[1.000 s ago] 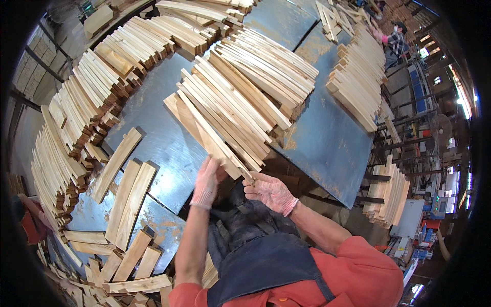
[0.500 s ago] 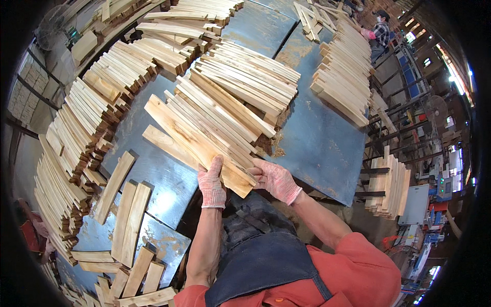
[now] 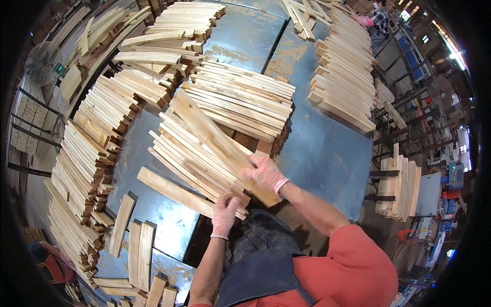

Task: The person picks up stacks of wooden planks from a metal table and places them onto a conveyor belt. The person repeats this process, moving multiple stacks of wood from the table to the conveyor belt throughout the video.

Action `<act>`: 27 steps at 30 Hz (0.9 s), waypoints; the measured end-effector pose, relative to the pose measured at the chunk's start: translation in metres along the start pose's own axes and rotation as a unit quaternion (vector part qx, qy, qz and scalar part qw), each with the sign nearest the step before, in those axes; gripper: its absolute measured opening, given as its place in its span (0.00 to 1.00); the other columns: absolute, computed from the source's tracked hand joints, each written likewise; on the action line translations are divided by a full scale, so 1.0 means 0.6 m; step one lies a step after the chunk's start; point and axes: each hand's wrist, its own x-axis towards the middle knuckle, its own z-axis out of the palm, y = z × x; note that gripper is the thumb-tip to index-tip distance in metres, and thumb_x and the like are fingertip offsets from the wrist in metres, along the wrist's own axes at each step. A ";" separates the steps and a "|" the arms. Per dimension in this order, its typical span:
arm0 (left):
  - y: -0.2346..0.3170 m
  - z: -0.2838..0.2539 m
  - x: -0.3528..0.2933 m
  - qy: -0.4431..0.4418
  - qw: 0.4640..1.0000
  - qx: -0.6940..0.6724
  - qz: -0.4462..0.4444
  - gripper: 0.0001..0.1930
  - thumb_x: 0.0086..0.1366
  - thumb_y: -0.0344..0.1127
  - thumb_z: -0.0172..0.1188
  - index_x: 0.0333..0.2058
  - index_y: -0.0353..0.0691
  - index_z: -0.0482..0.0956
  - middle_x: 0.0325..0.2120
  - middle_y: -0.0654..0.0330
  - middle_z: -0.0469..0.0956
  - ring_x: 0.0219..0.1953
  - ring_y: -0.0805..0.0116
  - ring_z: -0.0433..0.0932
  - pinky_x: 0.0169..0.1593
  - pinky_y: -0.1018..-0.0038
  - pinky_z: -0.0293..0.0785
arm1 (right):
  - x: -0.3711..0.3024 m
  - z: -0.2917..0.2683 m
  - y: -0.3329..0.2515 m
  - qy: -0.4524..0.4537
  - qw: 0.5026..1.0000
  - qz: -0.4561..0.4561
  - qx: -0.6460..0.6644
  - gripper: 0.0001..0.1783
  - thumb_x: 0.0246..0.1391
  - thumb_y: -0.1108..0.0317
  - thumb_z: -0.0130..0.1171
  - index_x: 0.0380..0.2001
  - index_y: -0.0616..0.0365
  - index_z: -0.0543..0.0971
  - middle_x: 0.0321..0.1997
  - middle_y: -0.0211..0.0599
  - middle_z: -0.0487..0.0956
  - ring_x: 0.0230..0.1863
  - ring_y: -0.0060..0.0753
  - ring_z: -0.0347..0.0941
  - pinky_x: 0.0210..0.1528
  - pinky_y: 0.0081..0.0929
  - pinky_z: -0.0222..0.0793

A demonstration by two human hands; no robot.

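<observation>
- The right hand (image 3: 266, 174), in a pale knit glove, reaches forward and to the left from a bent elbow; its fingers are curled over the near end of a long wooden slat (image 3: 220, 143), gripping it.
- That slat lies slantwise across the top of the fanned stack of slats (image 3: 192, 158) in front of the person, its far end pointing up and left, its near end jutting past the stack's edge.
- The left hand (image 3: 225, 215), gloved the same way, comes straight up from the lower edge on an extended forearm; its fingers are bent and press on the near ends of the lowest slats of the fanned stack, closed on their edge.
- One single slat (image 3: 171, 189) sticks out to the left from under the stack, flat on the blue metal table (image 3: 327, 153).
- Both hands sit close together at the near edge of the table, the right a little higher and further right.
- Beyond the fanned stack lies one wider, neat pile of slats (image 3: 245, 97), touching it.
- On the right side of the table stands one long row of slats (image 3: 342, 77).
- On the left, a curved bank of stacked slats (image 3: 87, 153) runs along the table; the slats are too many to count.
- Three loose short boards (image 3: 135, 240) lie near the left forearm on the table.
- One fan (image 3: 41, 56) stands at the far left.
</observation>
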 end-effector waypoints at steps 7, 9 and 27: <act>-0.052 -0.062 0.065 0.295 0.955 -0.036 -0.021 0.37 0.67 0.38 0.72 0.70 0.30 0.69 0.61 0.44 0.78 0.61 0.55 0.80 0.63 0.61 0.77 | 0.097 -0.076 0.098 0.145 0.978 -0.023 -0.150 0.25 0.60 0.56 0.65 0.56 0.58 0.82 0.48 0.52 0.86 0.49 0.55 0.82 0.56 0.48 0.79; -0.064 -0.074 0.063 0.342 0.938 -0.019 -0.056 0.41 0.66 0.39 0.73 0.72 0.30 0.66 0.66 0.40 0.74 0.67 0.50 0.77 0.68 0.59 0.73 | 0.121 -0.062 0.106 0.144 0.969 -0.026 -0.200 0.27 0.61 0.56 0.66 0.61 0.56 0.80 0.53 0.50 0.85 0.57 0.54 0.81 0.61 0.48 0.76; -0.069 -0.097 0.087 0.291 0.904 -0.234 -0.209 0.20 0.65 0.35 0.74 0.49 0.25 0.83 0.40 0.51 0.86 0.40 0.63 0.82 0.48 0.67 0.80 | 0.221 -0.027 0.087 0.008 0.982 0.013 -0.186 0.38 0.65 0.45 0.59 0.71 0.55 0.74 0.64 0.56 0.82 0.63 0.60 0.79 0.67 0.49 0.73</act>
